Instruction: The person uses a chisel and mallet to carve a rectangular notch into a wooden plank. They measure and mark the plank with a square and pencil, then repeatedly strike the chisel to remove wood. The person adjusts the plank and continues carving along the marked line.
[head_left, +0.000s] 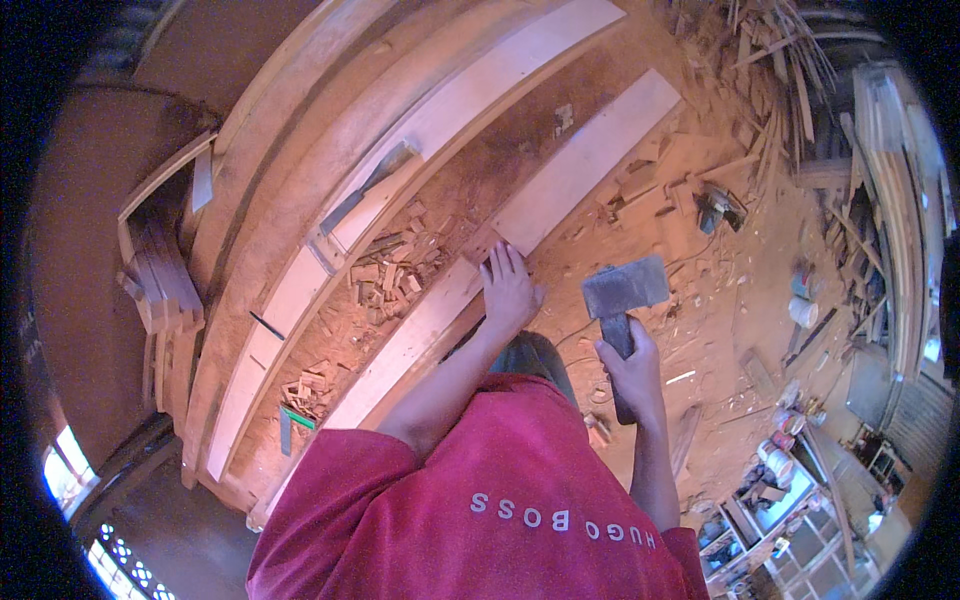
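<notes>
A hammer with a broad, blocky grey head and dark handle is raised at my right side, head up. My right hand is closed round its handle. My left hand lies with fingers stretched out on a long pale plank, beside a notched, darker spot across it. I cannot see anything held under those fingers. The plank runs from lower left to upper right in front of me.
A long curved timber piece lies beyond the plank, with a dark flat tool on it. Wood offcuts and a green-handled square lie between them. A power tool sits on the dusty floor. Stacked boards stand at right.
</notes>
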